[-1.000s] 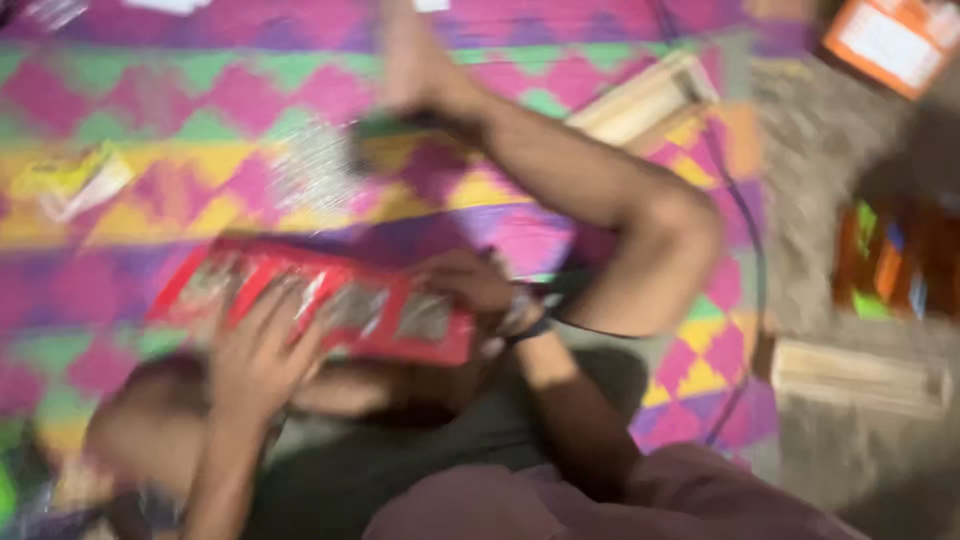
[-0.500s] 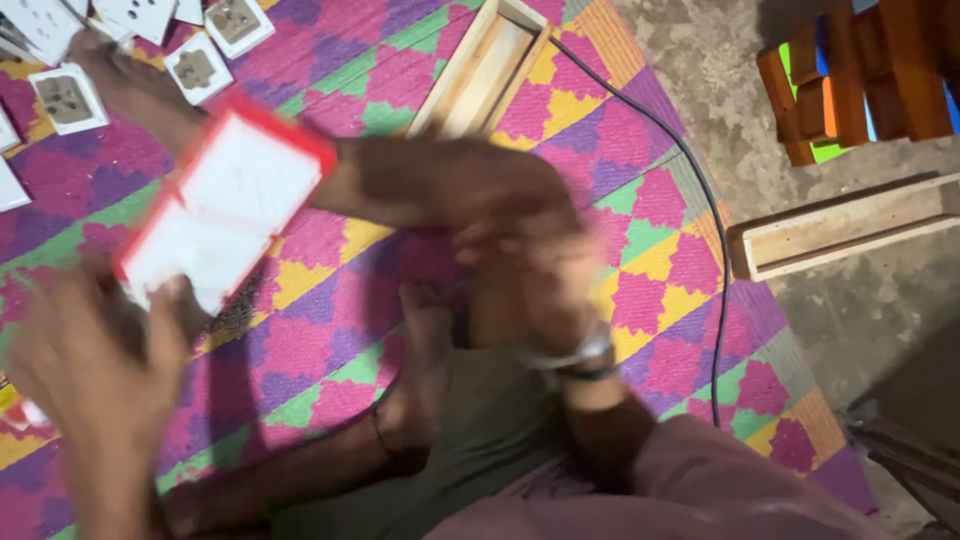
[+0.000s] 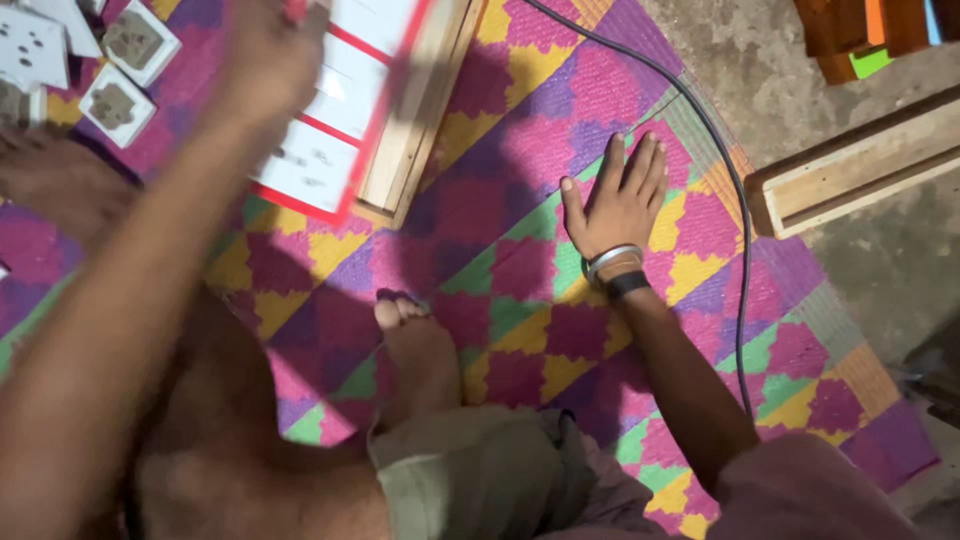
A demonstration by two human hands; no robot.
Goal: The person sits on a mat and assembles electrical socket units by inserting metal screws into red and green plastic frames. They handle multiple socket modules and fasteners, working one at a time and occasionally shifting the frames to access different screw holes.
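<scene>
On the floor, you sit on a woven mat (image 3: pixel 520 260) patterned in pink, purple, yellow and green, seen from above. Your left hand (image 3: pixel 262 60), blurred near the top left, is raised above the mat and clamped on a long white card with a red border (image 3: pixel 345 110); the card slants down to the right and its lower end overlaps a pale wooden frame (image 3: pixel 425 110) lying on the mat. Your right hand (image 3: pixel 618 200) lies flat on the mat, palm down, fingers together and stretched out, holding nothing. A metal bangle and a dark band (image 3: pixel 615 270) circle that wrist. A black cable (image 3: pixel 720 190) curves along the mat just right of this hand. One bare foot (image 3: pixel 415 350) rests on the mat between your arms, toes pointing away from you. At the top left, several small white square plates (image 3: pixel 115 70) lie side by side. To the right, off the mat on bare concrete, lies another long wooden frame (image 3: pixel 850 165), and at the top right corner are orange wooden pieces (image 3: pixel 850 30).
</scene>
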